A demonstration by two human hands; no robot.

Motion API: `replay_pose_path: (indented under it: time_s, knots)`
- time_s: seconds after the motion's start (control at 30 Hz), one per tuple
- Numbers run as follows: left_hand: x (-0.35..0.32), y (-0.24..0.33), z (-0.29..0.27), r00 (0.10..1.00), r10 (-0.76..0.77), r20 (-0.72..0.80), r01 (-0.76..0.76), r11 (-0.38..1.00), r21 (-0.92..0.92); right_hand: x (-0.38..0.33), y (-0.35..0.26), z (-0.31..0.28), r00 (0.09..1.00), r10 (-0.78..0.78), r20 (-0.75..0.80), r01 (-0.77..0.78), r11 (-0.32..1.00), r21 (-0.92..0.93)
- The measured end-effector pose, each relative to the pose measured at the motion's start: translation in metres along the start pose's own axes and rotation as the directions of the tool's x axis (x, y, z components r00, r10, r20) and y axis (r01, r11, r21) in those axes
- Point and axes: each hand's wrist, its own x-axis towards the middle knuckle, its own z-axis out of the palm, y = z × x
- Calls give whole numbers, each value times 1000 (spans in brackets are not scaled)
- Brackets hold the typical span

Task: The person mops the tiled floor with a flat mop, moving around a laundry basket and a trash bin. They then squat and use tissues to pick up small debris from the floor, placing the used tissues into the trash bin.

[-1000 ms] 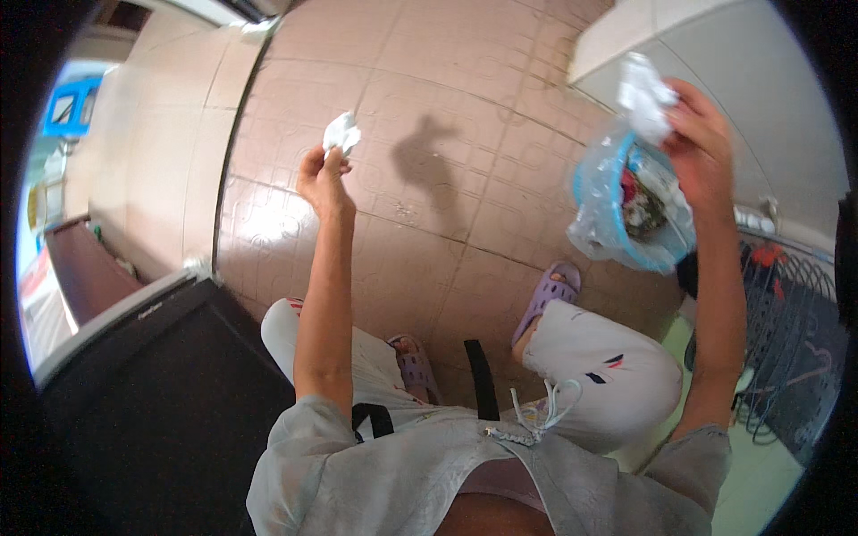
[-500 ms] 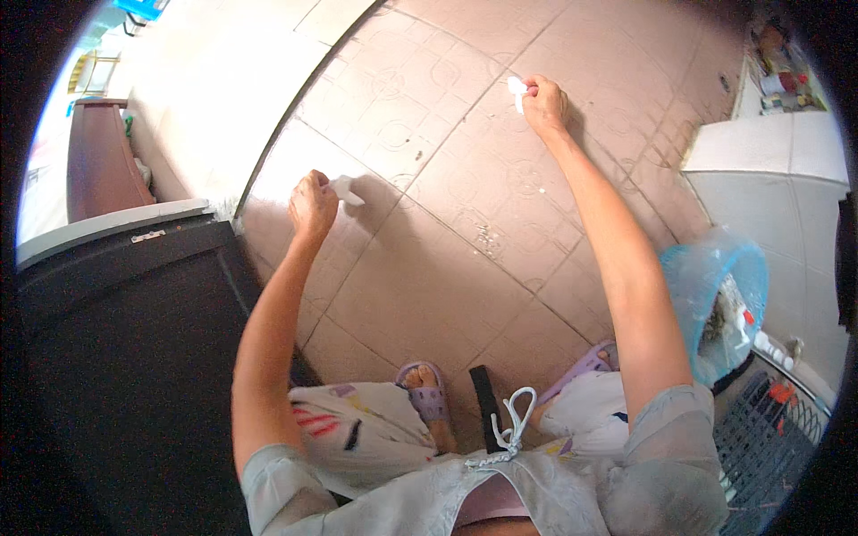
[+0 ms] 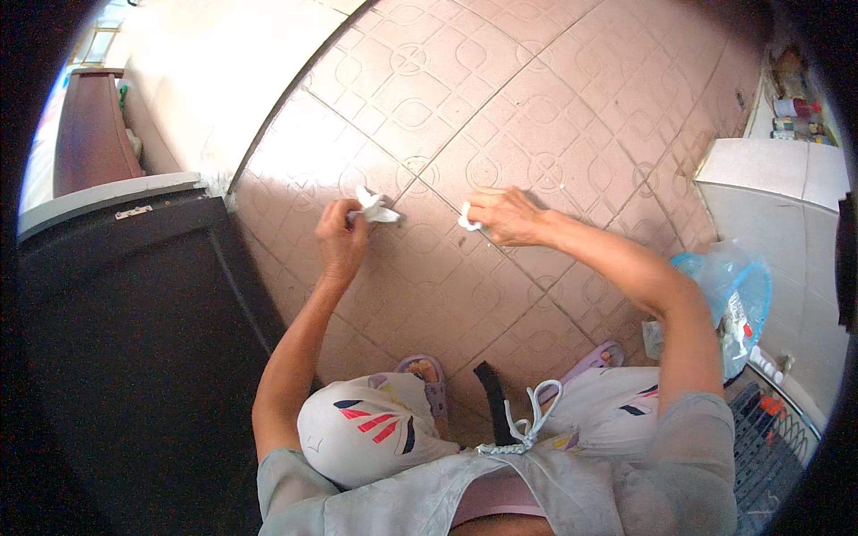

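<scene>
My left hand [image 3: 342, 239] is closed, pinching a crumpled white tissue [image 3: 379, 213] that sticks out past its fingertips, low over the tiled floor [image 3: 420, 304]. Off to its right, my right hand [image 3: 508, 217] has its fingers closed on a second wad of white tissue [image 3: 466, 217]. That wad is down at the floor, as far as I can tell touching it. A small dark speck [image 3: 460, 241] lies on the tile just below the wad. Most of the right hand's tissue is hidden by its fingers.
A dark door panel [image 3: 134, 357] stands close on my left. On my right are a blue bin [image 3: 758, 295] lined with a clear bag, a dark rack [image 3: 778, 438] and a white tiled ledge [image 3: 760, 188]. My feet in lilac sandals [image 3: 433, 384] stand below my hands.
My right hand has come nearer and left, from the far tiles to the middle of the floor. My left hand has shifted slightly right and nearer. Both still grip tissue.
</scene>
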Motion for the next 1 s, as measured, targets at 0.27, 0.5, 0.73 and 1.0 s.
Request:
replay_pose_path:
  time_s: [0.27,0.5,0.73,1.0]
  knots:
    - [19,-15,-1,958,285,-22,-274,938,212,14,115,-106,694,607,-387,-655,755,10]
    - [-26,-18,4,982,168,81,-179,971,156,-32,48,-35,908,348,-231,-403,876,-264]
    - [-71,55,54,931,326,163,-276,922,-270,-73,13,-21,784,594,-181,-585,804,102]
    - [-47,-31,7,991,-36,-133,39,999,17,-140,160,-106,211,856,-472,-966,257,35]
